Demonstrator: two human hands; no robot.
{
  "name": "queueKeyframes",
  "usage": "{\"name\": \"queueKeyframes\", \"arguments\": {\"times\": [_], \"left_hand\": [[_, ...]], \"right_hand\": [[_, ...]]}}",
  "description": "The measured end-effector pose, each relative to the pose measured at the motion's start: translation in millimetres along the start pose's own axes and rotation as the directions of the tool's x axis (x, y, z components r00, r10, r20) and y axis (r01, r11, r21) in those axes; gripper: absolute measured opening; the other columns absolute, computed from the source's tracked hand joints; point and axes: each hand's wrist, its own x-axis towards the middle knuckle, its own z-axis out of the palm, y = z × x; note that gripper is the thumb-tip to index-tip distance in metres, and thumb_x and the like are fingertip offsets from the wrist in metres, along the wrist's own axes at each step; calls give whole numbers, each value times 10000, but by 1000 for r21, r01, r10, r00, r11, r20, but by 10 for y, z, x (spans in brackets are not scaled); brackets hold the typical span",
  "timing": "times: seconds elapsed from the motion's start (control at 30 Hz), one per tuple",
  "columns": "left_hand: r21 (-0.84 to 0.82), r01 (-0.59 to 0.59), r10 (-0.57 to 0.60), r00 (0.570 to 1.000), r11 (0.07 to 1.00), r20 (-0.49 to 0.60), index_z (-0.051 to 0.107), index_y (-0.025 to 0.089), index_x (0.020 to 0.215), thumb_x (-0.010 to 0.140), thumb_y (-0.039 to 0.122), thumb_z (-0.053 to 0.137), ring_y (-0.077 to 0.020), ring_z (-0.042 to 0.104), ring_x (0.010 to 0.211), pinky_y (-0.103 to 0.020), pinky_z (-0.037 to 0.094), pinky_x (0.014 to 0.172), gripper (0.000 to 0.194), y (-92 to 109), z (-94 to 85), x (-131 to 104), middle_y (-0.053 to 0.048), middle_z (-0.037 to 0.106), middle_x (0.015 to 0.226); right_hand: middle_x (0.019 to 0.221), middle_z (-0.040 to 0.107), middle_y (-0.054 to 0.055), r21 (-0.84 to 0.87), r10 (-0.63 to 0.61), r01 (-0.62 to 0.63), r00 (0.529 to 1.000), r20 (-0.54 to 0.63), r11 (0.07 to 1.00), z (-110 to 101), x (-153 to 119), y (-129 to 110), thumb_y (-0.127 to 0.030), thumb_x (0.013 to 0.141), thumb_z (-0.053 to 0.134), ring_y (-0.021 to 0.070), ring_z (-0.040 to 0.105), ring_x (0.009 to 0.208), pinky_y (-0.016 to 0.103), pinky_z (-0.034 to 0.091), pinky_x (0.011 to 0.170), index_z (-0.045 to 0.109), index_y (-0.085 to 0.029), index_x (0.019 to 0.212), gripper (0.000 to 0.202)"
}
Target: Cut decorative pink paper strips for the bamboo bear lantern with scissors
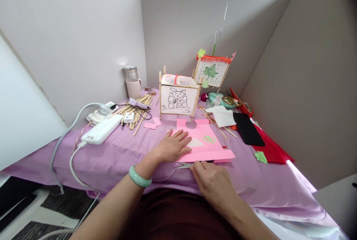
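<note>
Scissors (184,165) lie under our right hand (209,179), whose fingers are bent and clamped on them about the middle, with the blades jutting out toward our left and a dark handle showing beyond the knuckles; we cannot tell whether the blades are parted. Our left hand (174,146) rests palm down with its fingers slightly apart, pressing on the left side of the pink paper (205,147), which lies flat on the purple cloth (245,180) just in front of us, with a strip along its near edge that looks folded. Judging by this, we are at the steadying step, between handling the scissors and working the sheet, and the next move calls for the left palm to hold the paper firm while the right grip settles on the scissors, clear of the blades. As for writing, we can read none: the white power bank (102,129), the small white charger (128,117) and the black slab (249,129) show no brand we can make out. The stick-framed box (180,98) carries a line drawing of a long-eared animal, and marks on its chest resemble a character, too small for us to be sure.
</note>
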Motion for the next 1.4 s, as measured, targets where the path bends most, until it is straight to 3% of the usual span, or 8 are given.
{"name": "queueKeyframes", "arguments": {"times": [0.27,0.57,0.8,1.4], "left_hand": [[-9,-3,3,1000,1000,-5,309,216,1372,934,485,217,-263,207,1345,-525,171,1051,522,-6,7,-4,-105,288,1449],[-10,16,-16,1000,1000,-1,304,224,1375,933,481,223,-262,196,1349,-517,154,1056,517,5,7,2,-99,274,1456],[-6,14,-14,1000,1000,11,291,213,1383,934,482,217,-267,187,1350,-534,155,1054,528,-1,17,9,-94,261,1462],[-1,12,-12,1000,1000,15,297,207,1381,933,478,231,-269,197,1348,-549,166,1048,527,-5,14,16,-101,275,1455]], "right_hand": [[627,584,10,-31,11,-9,999,37,999,-36,119,-73,-226,920,398,124,510,530,286,154,524,531,-178,724,241],[616,577,13,5,12,-12,997,74,1000,-46,11,-84,-227,918,400,138,512,527,281,160,517,527,-187,726,234],[617,580,5,-23,22,-20,998,61,1000,-50,136,-162,-199,887,443,141,519,518,265,169,511,513,-184,736,167],[614,580,15,19,-22,21,997,68,1000,-77,151,-262,-168,874,439,139,511,505,283,169,501,507,-183,724,166]]}}
